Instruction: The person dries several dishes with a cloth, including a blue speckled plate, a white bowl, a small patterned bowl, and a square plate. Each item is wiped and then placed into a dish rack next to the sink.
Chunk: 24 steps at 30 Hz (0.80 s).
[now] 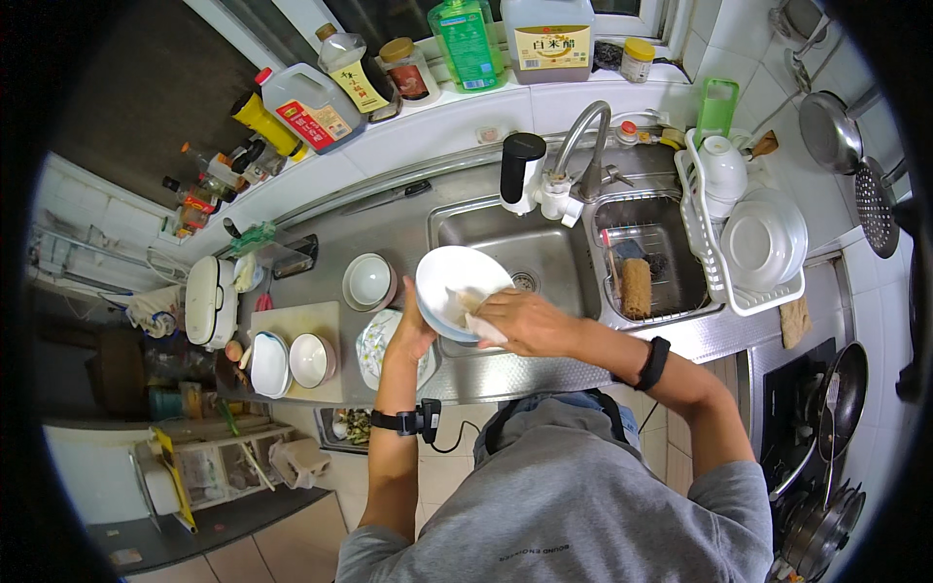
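Observation:
A large white bowl (455, 280) is tilted over the front left edge of the left sink basin (477, 222). My left hand (413, 328) grips its left side from below. With my right hand (521, 321) I hold a pale cloth (485, 329) against the bowl's inside and near rim; the cloth is slightly blurred. Left of my left hand, a flower-patterned dish (373, 350) lies on the steel counter, partly hidden by my forearm. Two nested bowls (370, 283) stand behind that dish.
A cutting board (321, 317) at left bears a small bowl (312, 361) and a white dish (270, 368). Behind the basin rises a faucet (601, 120). A loofah (636, 288) lies in the right basin, beside a dish rack (711, 248) with bowls and plates. A knife (386, 197) lies at the back.

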Available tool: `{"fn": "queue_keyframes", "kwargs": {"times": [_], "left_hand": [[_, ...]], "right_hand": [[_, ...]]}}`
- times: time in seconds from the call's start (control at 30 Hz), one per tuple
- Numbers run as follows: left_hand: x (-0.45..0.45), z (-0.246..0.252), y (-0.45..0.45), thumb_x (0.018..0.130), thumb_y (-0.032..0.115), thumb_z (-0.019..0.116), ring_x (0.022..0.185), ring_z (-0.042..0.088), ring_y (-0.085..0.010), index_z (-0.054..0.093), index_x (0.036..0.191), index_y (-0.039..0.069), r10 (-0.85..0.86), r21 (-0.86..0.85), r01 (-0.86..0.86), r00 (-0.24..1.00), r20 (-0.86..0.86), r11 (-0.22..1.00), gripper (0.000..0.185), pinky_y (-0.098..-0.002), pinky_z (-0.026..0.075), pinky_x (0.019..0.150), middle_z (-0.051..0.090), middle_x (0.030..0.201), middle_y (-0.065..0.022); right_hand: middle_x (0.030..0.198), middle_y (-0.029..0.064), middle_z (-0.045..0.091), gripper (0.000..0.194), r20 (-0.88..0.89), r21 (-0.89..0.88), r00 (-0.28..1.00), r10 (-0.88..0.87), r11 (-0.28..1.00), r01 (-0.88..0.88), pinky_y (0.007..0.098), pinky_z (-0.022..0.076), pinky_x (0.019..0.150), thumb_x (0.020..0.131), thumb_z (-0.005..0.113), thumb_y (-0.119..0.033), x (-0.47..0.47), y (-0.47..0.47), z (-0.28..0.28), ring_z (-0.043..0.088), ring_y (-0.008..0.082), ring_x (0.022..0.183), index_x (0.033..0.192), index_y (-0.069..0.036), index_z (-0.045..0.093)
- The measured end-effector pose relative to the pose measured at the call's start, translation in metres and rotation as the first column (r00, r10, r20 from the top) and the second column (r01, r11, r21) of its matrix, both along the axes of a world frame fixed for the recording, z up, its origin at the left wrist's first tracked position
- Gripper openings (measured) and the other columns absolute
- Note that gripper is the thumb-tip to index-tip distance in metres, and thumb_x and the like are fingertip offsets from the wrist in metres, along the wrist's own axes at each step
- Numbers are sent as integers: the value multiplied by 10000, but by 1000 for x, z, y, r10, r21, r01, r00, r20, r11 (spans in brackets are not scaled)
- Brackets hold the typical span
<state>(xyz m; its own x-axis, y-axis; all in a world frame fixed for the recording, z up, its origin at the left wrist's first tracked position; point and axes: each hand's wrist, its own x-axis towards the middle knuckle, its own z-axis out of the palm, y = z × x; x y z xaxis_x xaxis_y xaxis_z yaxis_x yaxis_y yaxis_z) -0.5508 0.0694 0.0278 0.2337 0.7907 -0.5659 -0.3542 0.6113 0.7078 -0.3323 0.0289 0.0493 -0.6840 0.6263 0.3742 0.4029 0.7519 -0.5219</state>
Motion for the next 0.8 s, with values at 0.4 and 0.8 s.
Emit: {"fn": "queue_keyframes", "kwargs": {"times": [0.4,0.8], "left_hand": [[10,-37,-27,699,266,780,1227,439,-290,419,1309,30,33,44,-87,730,683,995,747,-468,344,1038,507,1289,-108],[32,-6,-41,776,50,690,973,585,-140,558,1089,38,26,446,37,991,-134,894,340,-309,463,871,614,1073,-61]], "right_hand": [[1080,56,594,551,-479,-863,453,-752,311,-397,299,461,827,868,557,-499,7,13,-31,564,150,964,1189,-53,517],[1181,152,533,296,-625,-323,528,-575,806,496,311,447,871,785,614,-15,13,2,-11,542,253,1063,1081,-25,625]]}}
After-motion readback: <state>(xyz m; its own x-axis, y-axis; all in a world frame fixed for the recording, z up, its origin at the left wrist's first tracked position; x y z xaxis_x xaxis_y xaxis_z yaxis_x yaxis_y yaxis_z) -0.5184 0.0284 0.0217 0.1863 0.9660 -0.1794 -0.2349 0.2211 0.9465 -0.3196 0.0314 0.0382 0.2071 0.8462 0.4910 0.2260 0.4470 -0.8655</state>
